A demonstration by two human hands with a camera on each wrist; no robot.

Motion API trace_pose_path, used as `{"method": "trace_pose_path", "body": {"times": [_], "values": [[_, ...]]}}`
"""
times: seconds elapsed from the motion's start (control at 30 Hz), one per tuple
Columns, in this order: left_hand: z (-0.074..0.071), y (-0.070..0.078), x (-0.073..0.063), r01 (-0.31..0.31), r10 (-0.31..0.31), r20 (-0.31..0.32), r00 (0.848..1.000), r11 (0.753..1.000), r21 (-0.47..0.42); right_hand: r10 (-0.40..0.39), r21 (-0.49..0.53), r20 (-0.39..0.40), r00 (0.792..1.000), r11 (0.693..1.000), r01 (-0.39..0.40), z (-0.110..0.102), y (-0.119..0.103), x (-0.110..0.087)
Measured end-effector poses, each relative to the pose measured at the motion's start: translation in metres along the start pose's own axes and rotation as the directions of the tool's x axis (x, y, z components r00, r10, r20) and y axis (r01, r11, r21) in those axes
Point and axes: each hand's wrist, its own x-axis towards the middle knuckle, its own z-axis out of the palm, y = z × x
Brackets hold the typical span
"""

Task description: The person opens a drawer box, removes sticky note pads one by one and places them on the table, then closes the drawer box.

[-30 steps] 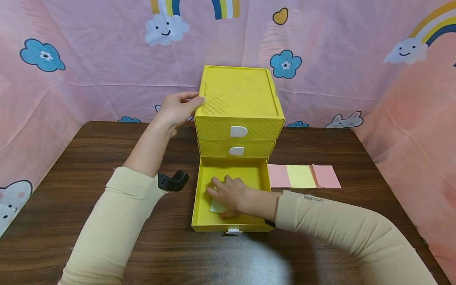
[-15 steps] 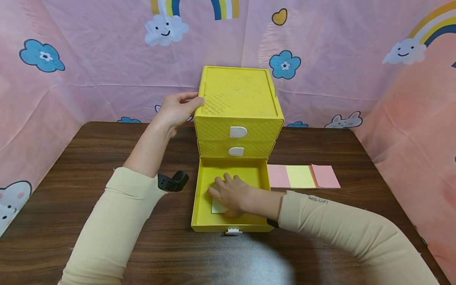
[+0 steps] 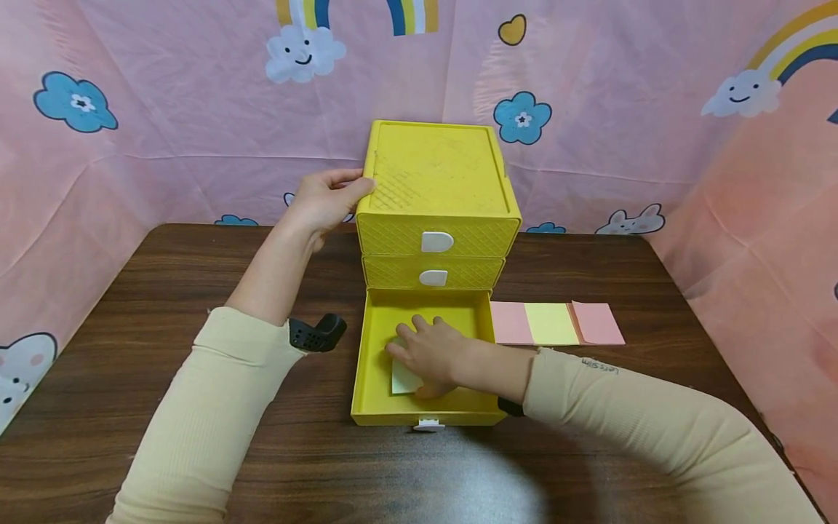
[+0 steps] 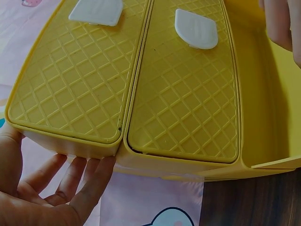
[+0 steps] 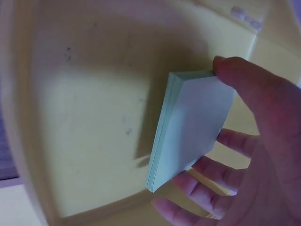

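Note:
A yellow three-drawer organizer (image 3: 439, 171) stands on the table, its bottom drawer (image 3: 380, 404) pulled out. My left hand (image 3: 327, 200) grips the top left edge of the organizer, thumb on top and fingers against the side; the left wrist view shows those fingertips (image 4: 106, 165) at the side wall. Inside the pulled-out drawer, my right hand (image 3: 435, 356) holds a pale green sticky note pad (image 5: 195, 117) by its edges. The thumb is at one edge and the fingers at the opposite one. From the head view the hand hides part of this pad.
Right of the drawer, a row of pink and yellow sticky note pads (image 3: 553, 324) lies on the dark wooden table (image 3: 294, 466). The two upper drawers, with white handles (image 3: 437, 241), are closed. A pink patterned cloth (image 3: 196, 109) hangs behind and at the sides.
My right hand has shifted slightly to the right within the drawer, and the sticky note pad has moved with it. The left hand stays at the organizer's edge.

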Motion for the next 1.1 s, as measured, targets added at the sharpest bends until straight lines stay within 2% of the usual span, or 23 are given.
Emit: {"method": "trace_pose_path", "body": {"times": [0.23, 0.5, 0.7, 0.93, 1.1], "values": [[0.0, 0.0, 0.0, -0.007, 0.007, 0.003, 1.0, 1.0, -0.016, -0.031, -0.05, -0.063, 0.998, 0.998, 0.028, -0.009, 0.004, -0.01], [-0.001, 0.0, 0.0, -0.003, 0.003, 0.0, 1.0, 1.0, 0.012, -0.047, -0.002, -0.123, 0.991, 0.999, 0.047, -0.014, 0.008, -0.022], [-0.001, 0.0, 0.0, -0.006, 0.006, 0.0, 1.0, 1.0, 0.03, -0.046, 0.047, -0.125, 0.991, 0.998, 0.052, -0.015, 0.013, -0.031], [0.0, 0.0, 0.0, -0.013, 0.013, 0.019, 1.0, 1.0, -0.025, -0.035, 0.061, -0.128, 0.991, 0.997, 0.044, -0.019, 0.022, -0.044], [0.0, 0.001, 0.0, -0.01, 0.011, 0.019, 1.0, 1.0, -0.027, -0.023, 0.075, -0.171, 0.985, 0.997, 0.036, -0.025, 0.03, -0.053]]}}
